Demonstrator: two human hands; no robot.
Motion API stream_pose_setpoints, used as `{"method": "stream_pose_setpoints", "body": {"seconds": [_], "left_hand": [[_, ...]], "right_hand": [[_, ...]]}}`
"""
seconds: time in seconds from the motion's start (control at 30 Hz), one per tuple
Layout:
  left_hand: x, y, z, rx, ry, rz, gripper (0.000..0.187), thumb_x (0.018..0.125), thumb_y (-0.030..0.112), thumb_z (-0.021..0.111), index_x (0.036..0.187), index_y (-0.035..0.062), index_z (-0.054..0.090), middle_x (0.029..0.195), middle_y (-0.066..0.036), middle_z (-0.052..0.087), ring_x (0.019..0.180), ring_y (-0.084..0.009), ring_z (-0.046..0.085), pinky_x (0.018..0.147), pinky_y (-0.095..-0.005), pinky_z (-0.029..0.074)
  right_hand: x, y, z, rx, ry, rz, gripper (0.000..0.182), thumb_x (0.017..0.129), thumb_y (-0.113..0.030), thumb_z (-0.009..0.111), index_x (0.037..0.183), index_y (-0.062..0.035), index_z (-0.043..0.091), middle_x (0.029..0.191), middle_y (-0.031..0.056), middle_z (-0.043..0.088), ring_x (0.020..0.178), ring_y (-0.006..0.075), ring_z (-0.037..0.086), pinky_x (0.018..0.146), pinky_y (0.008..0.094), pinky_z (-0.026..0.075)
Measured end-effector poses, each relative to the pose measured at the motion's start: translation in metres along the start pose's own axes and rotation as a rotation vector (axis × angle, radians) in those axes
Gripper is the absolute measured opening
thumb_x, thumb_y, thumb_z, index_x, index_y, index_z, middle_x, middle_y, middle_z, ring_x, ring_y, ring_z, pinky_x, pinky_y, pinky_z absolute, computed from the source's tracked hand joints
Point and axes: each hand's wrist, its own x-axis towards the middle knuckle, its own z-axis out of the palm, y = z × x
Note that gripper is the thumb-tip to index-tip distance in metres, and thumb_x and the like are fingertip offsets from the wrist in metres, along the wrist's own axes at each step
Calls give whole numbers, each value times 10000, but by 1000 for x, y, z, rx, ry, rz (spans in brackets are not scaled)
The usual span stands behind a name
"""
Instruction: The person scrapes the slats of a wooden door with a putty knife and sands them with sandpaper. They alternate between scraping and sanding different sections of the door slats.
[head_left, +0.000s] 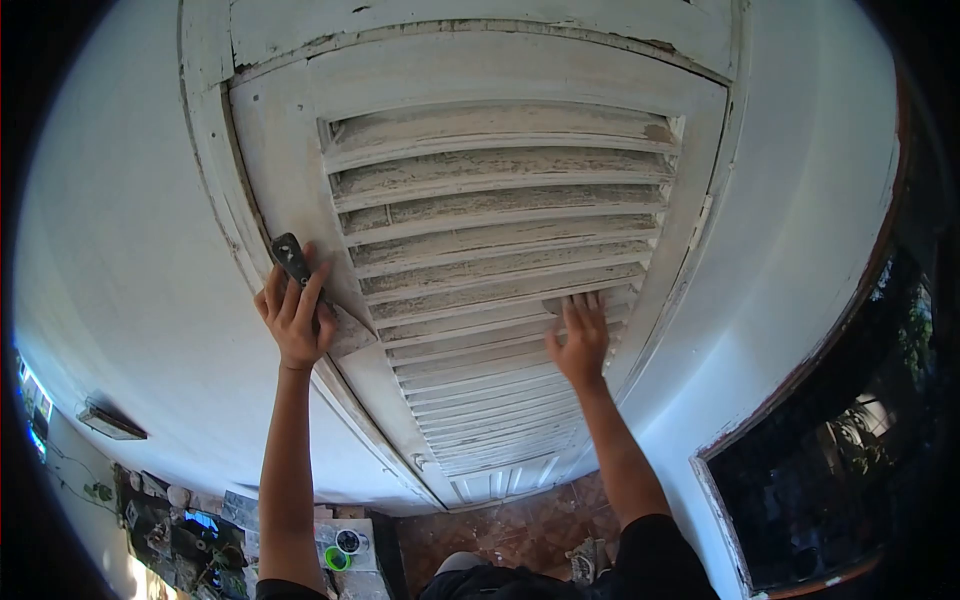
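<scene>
My left hand [298, 310] is wrapped round a putty knife [289, 256] with a dark handle, beside the left stile of a white louvered door [285, 165]. Its wide, stained blade rests near the left ends of the slats. On the right, my right hand [582, 335] reaches to the lower slats, its fingertips against or between them. A small greyish piece shows by those fingertips, too hidden to name. The upper slats [500, 172] look worn, with grey patches and flaking paint.
A white wall [130, 230] lies left of the door frame, with a dark-paned window [800, 480] at the right. Lower left, a green container [338, 558] and a dark-rimmed cup [348, 541] stand on a ledge. Reddish tiles [450, 537] cover the floor.
</scene>
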Motion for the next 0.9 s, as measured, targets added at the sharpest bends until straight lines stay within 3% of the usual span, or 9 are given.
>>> {"method": "stream_pose_setpoints", "body": {"seconds": [0.07, 0.3, 0.43, 0.63, 0.7, 0.8, 0.9], "left_hand": [[-1, -1, 1, 5, 4, 27, 504, 734, 137, 498, 1219, 130, 636, 1354, -65, 578, 1302, -309, 440, 1026, -394, 284], [-2, -1, 1, -4, 1, 13, 523, 715, 127, 497, 1218, 134, 637, 1356, -62, 575, 1316, -294, 434, 1026, -383, 280], [-1, 0, 0, 3, -9, 11, 520, 718, 134, 500, 1220, 138, 637, 1358, -60, 573, 1310, -295, 440, 1018, -383, 284], [-2, -1, 0, 13, -10, 15, 519, 715, 132, 495, 1214, 143, 640, 1358, -59, 573, 1305, -296, 444, 1010, -382, 290], [-1, -1, 1, 19, -4, 20, 519, 715, 132, 494, 1212, 143, 640, 1357, -59, 574, 1302, -297, 445, 1009, -382, 291], [0, -1, 1, 10, -5, 15, 520, 713, 135, 492, 1211, 147, 641, 1356, -59, 574, 1298, -297, 448, 1011, -383, 291], [0, 0, 0, 11, -19, 3, 514, 718, 138, 491, 1209, 150, 642, 1355, -56, 575, 1300, -298, 446, 1017, -385, 289]], "right_hand": [[2, -13, -6, -81, 61, 46, 282, 817, -156, 658, 1061, -16, 640, 1069, 156, 654, 1084, 334, 602, 1091, 537, 360], [7, 7, -17, -112, -74, -97, 306, 874, -244, 654, 1053, 3, 627, 1053, 169, 641, 1048, 324, 605, 1086, 505, 370], [3, -3, -15, -185, -69, -51, 302, 884, -237, 645, 1065, 3, 626, 1066, 171, 643, 1075, 337, 598, 1064, 499, 389], [-4, 10, -13, 53, -76, 8, 260, 879, -117, 629, 1107, 9, 620, 1185, 156, 616, 1153, 347, 574, 1004, 482, 461], [-4, 16, -20, 208, -61, -101, 243, 848, -51, 646, 1084, -3, 618, 1210, 149, 606, 1163, 338, 571, 1013, 470, 473], [-2, 19, -31, 208, -84, -169, 213, 805, -29, 682, 996, -17, 587, 1210, 144, 601, 1151, 335, 577, 1039, 459, 466], [1, 11, -36, 222, -130, -116, 233, 796, -8, 686, 961, -20, 521, 1228, 150, 581, 1139, 342, 587, 992, 465, 490]]}}
